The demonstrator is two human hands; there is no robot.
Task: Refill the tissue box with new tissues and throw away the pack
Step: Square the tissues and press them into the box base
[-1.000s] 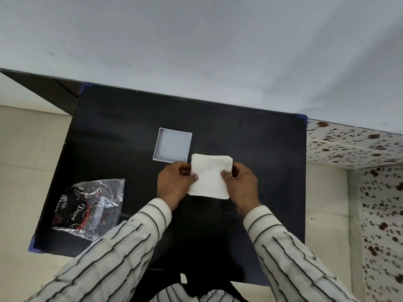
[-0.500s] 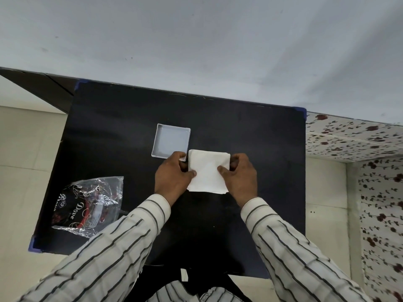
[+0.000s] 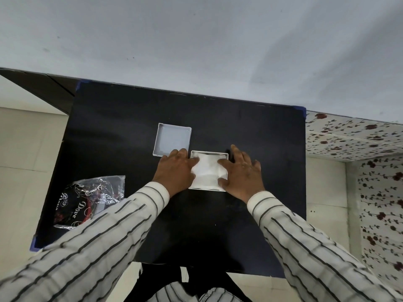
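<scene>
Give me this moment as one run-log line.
phase: pressing tissues into tissue box | left hand: flat on stack | right hand: flat on stack | lid: off, beside box | pack: on table

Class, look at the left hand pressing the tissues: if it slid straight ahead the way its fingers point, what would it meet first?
Probably the open white lid: the left hand has fingertips already at its near right corner, though depth is unclear.

Home room, floral wallpaper [image 3: 375,162], tiled floor [image 3: 26,149]

One readable brand
The clear plastic pack [image 3: 87,201] bears "Dove" in white script on black.
</scene>
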